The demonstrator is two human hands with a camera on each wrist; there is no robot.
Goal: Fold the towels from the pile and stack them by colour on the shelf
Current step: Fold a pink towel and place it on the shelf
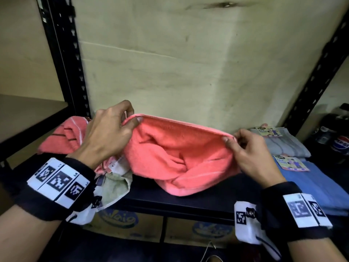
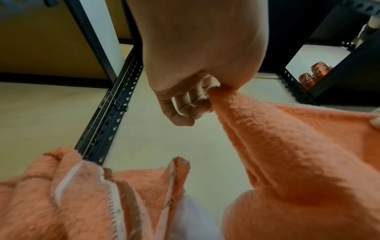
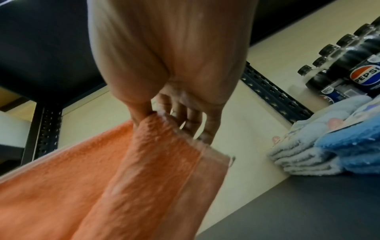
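both hands, left hand (image 1: pixel 111 129) and right hand (image 1: pixel 249 150), pinch pink towel (image 1: pixel 181 154) corners; fold just starting. blue stack (image 1: pixel 317 184) and grey stack (image 1: pixel 287 144) done; pile (image 1: pixel 64 137) remains.

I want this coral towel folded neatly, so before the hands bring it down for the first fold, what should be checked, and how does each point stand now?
1. Left hand has a grip on one top corner of the coral terry towel: ok.
2. Right hand pinches the other top corner: ok.
3. Top edge stretched straight between the hands: ok, only slightly bowed.
4. Lower part hanging flat: not ok, it is bunched and twisted on the dark shelf board.
5. Bare shelf in front for laying it down: ok.
6. Coral stack to receive it: cannot tell; only the folded grey towels and folded blue towels show as stacks.
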